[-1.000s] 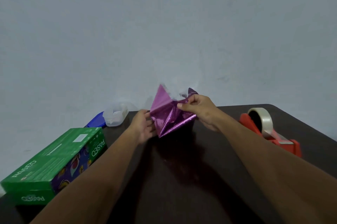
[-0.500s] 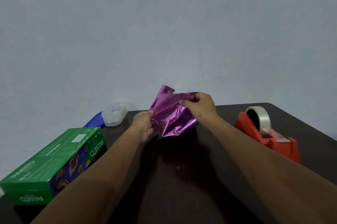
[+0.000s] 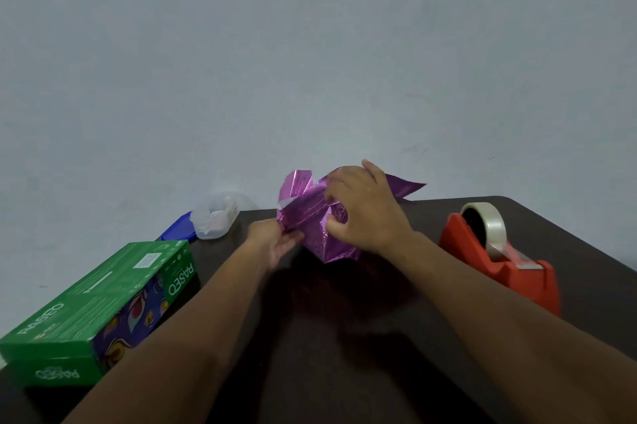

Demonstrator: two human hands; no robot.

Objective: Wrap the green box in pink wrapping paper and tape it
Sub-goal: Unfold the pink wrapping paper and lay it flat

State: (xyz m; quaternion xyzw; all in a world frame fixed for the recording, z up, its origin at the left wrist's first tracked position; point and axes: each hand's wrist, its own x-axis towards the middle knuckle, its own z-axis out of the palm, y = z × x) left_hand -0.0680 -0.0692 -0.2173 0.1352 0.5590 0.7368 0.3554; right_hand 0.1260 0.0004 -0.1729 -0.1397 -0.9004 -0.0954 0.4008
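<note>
Where the dark table (image 3: 344,337) meets the pale wall, a folded sheet of shiny pink wrapping paper (image 3: 312,213) is held above the tabletop between both hands; right hand (image 3: 365,213) laid over its upper right part, fingers curled onto the creased folds and thumb pressed at its lower face; one pointed flap juts out to the right past the knuckles, another stands up at the left; left hand (image 3: 275,240) below and to the left, palm turned partly up, fingertips pinching the paper's lower left edge. Green box (image 3: 93,306), printed PASEO, purple patterned side facing the table's middle, lying flat at the near left edge of the table, well apart from the paper and unwrapped. Red tape dispenser (image 3: 506,261) with a roll of clear tape (image 3: 487,227), standing at the right side of the table, apart from both hands. Clear plastic container (image 3: 213,216) on a blue lid (image 3: 177,232), at the far left corner beside the wall.
</note>
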